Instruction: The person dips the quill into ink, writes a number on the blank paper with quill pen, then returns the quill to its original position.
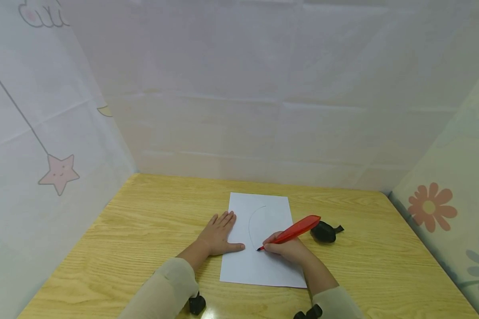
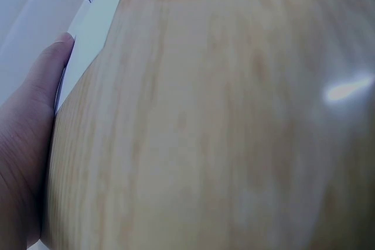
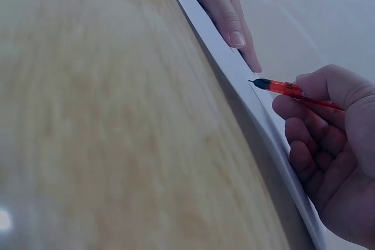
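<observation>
A white sheet of paper (image 1: 259,270) lies on the wooden table, bearing a thin curved line like the left half of an oval. My right hand (image 1: 289,250) pinches a red feather pen (image 1: 297,228) near its black tip, which is at the lower end of that line. In the right wrist view the pen (image 3: 284,88) sits between thumb and forefinger, the other fingers curled. My left hand (image 1: 219,235) rests flat on the paper's left edge, fingers spread and straight. The left thumb (image 2: 50,65) shows beside the paper in the left wrist view.
To the right of the paper stands a dark rounded object (image 1: 324,232) with a short tab. The wooden table (image 1: 151,221) reaches back to a pale hanging sheet (image 1: 243,133). Patterned cloth (image 1: 60,173) borders the left side, and flowered cloth (image 1: 431,206) the right.
</observation>
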A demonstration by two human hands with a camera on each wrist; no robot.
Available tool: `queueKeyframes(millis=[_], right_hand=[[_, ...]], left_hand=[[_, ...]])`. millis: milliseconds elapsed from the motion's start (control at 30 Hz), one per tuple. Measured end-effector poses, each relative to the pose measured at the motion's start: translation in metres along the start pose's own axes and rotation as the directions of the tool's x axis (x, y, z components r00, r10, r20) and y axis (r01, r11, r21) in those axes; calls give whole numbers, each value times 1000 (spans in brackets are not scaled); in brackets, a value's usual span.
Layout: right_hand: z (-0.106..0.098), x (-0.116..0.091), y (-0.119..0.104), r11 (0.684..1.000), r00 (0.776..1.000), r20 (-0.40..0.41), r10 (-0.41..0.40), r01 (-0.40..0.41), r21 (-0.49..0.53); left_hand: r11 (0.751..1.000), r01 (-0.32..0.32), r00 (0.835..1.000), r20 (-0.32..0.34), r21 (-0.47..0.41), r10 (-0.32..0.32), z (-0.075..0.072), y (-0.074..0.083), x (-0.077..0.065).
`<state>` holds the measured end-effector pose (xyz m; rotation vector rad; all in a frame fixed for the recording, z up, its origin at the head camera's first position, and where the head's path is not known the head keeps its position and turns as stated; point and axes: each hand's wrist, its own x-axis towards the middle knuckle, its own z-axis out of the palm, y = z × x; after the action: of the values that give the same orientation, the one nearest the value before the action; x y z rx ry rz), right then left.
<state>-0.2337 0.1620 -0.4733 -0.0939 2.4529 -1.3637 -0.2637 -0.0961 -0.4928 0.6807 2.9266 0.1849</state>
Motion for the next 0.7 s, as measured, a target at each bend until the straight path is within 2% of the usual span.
queueKeyframes(millis=[700], right_hand=[[-5, -5, 4, 1000, 1000, 20, -5, 5, 26]], left_hand=[[1000, 5, 1000, -5, -3, -5, 2, 0, 0]])
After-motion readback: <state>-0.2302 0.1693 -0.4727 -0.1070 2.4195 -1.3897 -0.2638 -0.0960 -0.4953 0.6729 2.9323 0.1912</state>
